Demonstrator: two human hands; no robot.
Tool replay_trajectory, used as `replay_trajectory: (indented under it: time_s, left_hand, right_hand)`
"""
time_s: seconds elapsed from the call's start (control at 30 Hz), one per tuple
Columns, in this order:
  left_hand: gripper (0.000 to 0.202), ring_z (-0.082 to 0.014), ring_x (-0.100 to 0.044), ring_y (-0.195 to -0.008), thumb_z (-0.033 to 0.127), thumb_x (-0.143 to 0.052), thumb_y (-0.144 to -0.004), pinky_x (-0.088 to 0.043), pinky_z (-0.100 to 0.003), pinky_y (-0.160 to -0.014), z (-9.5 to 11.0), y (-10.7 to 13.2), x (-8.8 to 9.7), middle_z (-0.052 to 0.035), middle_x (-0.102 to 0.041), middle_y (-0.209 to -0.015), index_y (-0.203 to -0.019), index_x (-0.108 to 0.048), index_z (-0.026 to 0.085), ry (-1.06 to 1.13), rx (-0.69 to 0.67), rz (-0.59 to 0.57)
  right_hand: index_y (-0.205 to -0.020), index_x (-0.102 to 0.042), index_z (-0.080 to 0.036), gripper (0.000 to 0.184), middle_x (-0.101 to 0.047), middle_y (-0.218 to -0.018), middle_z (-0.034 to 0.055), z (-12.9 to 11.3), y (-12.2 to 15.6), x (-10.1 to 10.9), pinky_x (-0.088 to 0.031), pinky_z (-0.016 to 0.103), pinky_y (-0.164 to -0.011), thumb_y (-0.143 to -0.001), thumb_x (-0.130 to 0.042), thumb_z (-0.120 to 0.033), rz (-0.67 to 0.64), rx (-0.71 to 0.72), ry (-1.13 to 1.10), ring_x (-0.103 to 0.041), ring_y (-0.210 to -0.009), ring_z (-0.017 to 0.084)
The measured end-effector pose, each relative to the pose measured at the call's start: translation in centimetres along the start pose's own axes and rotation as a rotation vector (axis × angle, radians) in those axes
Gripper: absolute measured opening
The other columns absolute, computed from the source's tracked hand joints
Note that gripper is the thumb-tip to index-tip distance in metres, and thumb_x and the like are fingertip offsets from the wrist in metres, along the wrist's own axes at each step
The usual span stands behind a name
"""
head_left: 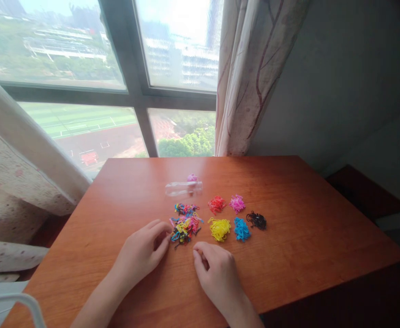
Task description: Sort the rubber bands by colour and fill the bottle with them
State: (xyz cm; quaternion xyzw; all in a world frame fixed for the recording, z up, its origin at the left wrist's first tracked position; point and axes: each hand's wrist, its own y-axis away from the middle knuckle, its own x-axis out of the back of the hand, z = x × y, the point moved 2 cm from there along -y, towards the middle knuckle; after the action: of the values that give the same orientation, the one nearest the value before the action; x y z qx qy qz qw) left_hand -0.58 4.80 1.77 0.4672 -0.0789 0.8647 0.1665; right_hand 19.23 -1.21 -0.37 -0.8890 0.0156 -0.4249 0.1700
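A mixed heap of small coloured rubber bands [185, 224] lies on the wooden table [289, 255]. My left hand [140, 253] rests on the table, its loosely curled fingertips touching the heap's left edge. Just below the heap, my right hand [217, 273] lies with fingers curled under; what they hold, if anything, is hidden. To the right sit sorted piles: red [217, 204], pink [237, 203], yellow [219, 228], blue [242, 229] and black [256, 220]. A clear plastic bottle [183, 188] lies on its side behind the heap, with a few pink bands [192, 177] beside it.
The table stands against a large window [131, 68] with curtains [251, 77] at both sides. A dark lower surface [364, 191] sits at the right beside the wall. A white chair edge [22, 303] shows at bottom left.
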Motion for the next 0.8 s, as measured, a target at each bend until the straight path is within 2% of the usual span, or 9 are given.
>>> replay_trajectory:
  time_s: [0.2,0.43,0.6,0.8]
  left_hand:
    - [0.016,-0.0151,-0.058,-0.069,0.032,-0.051,-0.09,-0.041,-0.023,-0.061,0.19,0.17,-0.05,0.0004,-0.064,-0.081,-0.087,-0.063,0.023,-0.008,-0.026,-0.048]
    - [0.016,-0.016,-0.062,-0.078,0.026,-0.049,-0.09,-0.043,-0.024,-0.07,-0.17,-0.08,0.03,-0.0004,-0.067,-0.089,-0.088,-0.065,0.024,0.041,-0.038,-0.058]
    - [0.019,-0.0151,-0.06,-0.071,0.029,-0.048,-0.092,-0.044,-0.024,-0.065,-0.2,-0.09,0.26,-0.0011,-0.066,-0.083,-0.09,-0.066,0.022,0.07,-0.029,-0.05]
    - [0.02,-0.0126,-0.055,-0.062,0.027,-0.048,-0.092,-0.042,-0.022,-0.06,-0.07,-0.21,0.47,-0.0006,-0.064,-0.077,-0.089,-0.066,0.02,0.101,-0.065,0.014]
  right_hand:
    - [-0.082,-0.062,-0.022,0.02,-0.062,-0.064,-0.0019,-0.04,-0.05,-0.06,-0.032,0.023,-0.058,-0.092,-0.046,-0.017,-0.004,-0.003,0.002,-0.059,-0.06,0.013]
    - [-0.082,-0.062,-0.022,0.02,-0.062,-0.065,-0.0018,-0.05,-0.08,-0.01,-0.031,0.024,-0.059,-0.092,-0.046,-0.017,-0.021,-0.013,-0.021,-0.058,-0.061,0.013]
    - [-0.08,-0.061,-0.022,0.019,-0.061,-0.066,-0.0018,-0.06,-0.05,0.02,-0.03,0.025,-0.059,-0.092,-0.046,-0.017,-0.037,-0.024,-0.024,-0.057,-0.062,0.013]
    - [-0.081,-0.06,-0.022,0.018,-0.062,-0.067,-0.0019,0.05,0.15,-0.17,-0.029,0.025,-0.06,-0.092,-0.046,-0.017,-0.045,-0.027,-0.024,-0.057,-0.063,0.013]
